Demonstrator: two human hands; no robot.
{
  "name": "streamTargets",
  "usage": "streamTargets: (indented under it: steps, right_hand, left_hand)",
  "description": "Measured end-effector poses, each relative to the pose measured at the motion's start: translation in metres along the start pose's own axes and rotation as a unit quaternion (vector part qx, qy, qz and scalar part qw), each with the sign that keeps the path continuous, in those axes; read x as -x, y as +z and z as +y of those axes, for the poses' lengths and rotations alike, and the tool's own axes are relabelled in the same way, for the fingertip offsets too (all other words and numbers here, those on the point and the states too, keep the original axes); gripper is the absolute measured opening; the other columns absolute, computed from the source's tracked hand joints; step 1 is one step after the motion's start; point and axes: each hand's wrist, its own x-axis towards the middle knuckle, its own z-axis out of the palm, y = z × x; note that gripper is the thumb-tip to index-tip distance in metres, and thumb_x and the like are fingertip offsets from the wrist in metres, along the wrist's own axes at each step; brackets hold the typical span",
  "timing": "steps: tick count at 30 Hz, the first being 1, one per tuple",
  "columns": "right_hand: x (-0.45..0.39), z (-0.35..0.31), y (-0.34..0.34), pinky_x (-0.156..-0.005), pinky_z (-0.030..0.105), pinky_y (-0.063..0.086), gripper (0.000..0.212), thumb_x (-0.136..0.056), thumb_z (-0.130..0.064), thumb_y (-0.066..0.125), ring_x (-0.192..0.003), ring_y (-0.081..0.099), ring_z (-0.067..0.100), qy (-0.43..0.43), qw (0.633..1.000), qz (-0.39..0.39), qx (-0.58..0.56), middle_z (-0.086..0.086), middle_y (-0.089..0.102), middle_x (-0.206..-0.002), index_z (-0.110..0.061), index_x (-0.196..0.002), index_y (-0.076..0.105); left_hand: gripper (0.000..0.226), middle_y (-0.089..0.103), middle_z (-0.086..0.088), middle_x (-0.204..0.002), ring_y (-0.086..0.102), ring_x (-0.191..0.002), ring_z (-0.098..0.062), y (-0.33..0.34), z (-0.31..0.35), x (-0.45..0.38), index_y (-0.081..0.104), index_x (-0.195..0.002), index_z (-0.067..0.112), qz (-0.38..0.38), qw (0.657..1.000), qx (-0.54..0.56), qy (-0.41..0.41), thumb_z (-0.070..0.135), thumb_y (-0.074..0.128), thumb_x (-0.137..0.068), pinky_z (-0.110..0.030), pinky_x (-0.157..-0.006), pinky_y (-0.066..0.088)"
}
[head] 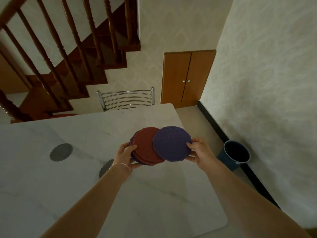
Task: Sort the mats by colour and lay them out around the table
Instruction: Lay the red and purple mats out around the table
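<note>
Purple mat [172, 143] is sitting in the right hand [199, 152], thumb on top and fingers curled beneath its 4 o'clock edge, lifted partly clear of the stack. Left hand [126, 156] is gripping the remaining stack [145, 148] at its 8 o'clock edge, thumb over, fingers under; a red mat is showing on top, with purple edges peeking out at 9 o'clock. Both are being held above the marble table [51, 194], toward its 2 o'clock corner.

Risk, as a judgement: the stack is being held by one edge only, so the lower mats could fan out and slide off if the left grip is loosening. The purple mat is overlapping the red one, so friction between the textured faces could drag a second mat along.

Count: two grey mats lying on the table, one [61, 152] at 9 o'clock of the hands and one [105, 168] partly hidden behind the left wrist. One purple mat separated. Stack count cannot be told; at least three layers are showing.
</note>
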Motion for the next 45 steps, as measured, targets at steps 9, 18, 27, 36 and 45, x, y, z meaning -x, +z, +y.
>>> streamTargets:
  steps: [9,18,27,36,45]
  right_hand:
    - [-0.105,0.006,-0.007,-0.082,0.048,0.049,0.027,-0.096,0.003,0.04,-0.11,0.057,0.039,0.047,0.993,0.026,-0.107,0.021,0.053,-0.132,-0.005,-0.12,0.049]
    - [-0.15,0.044,-0.009,-0.08,0.055,0.051,0.035,-0.094,0.005,0.042,-0.107,0.058,0.044,0.124,0.992,-0.02,-0.01,0.024,0.051,-0.13,-0.005,-0.127,0.042]
    - [-0.175,0.056,-0.012,-0.057,0.039,0.055,0.036,-0.087,0.004,0.054,-0.089,0.064,0.032,0.06,0.989,-0.043,0.125,0.015,0.058,-0.111,-0.017,-0.115,0.047]
    - [-0.166,0.056,-0.021,-0.087,0.033,0.045,0.03,-0.085,-0.007,0.052,-0.104,0.061,0.028,-0.084,0.899,-0.001,0.43,0.009,0.065,-0.109,-0.009,-0.112,0.064]
    - [-0.095,0.013,0.071,-0.066,0.035,0.059,0.025,-0.085,-0.033,0.067,-0.08,0.068,0.022,-0.055,0.971,-0.108,0.204,0.006,0.07,-0.089,-0.012,-0.099,0.069]
  left_hand:
    - [0.016,0.056,-0.005,-0.108,0.061,-0.093,-0.035,-0.014,0.001,-0.041,0.055,-0.098,0.024,0.113,0.993,0.035,-0.003,0.018,0.063,-0.086,-0.047,-0.056,0.059]
    - [0.027,0.059,-0.009,-0.105,0.062,-0.087,-0.033,-0.004,-0.013,-0.055,0.051,-0.112,0.018,0.153,0.987,0.053,-0.024,0.015,0.061,-0.087,-0.04,-0.046,0.057]
    - [0.026,0.057,-0.008,-0.107,0.061,-0.087,-0.031,0.016,-0.019,-0.057,0.05,-0.113,0.019,0.137,0.989,0.049,-0.026,0.015,0.058,-0.089,-0.04,-0.049,0.057]
    - [0.013,0.057,-0.008,-0.107,0.062,-0.088,-0.032,0.013,-0.025,-0.053,0.056,-0.096,0.024,0.126,0.989,0.068,-0.032,0.015,0.06,-0.087,-0.041,-0.051,0.057]
    - [0.017,0.059,-0.01,-0.111,0.063,-0.09,-0.034,-0.005,-0.01,-0.03,0.056,-0.102,0.022,0.081,0.994,0.068,-0.03,0.015,0.061,-0.087,-0.043,-0.052,0.058]
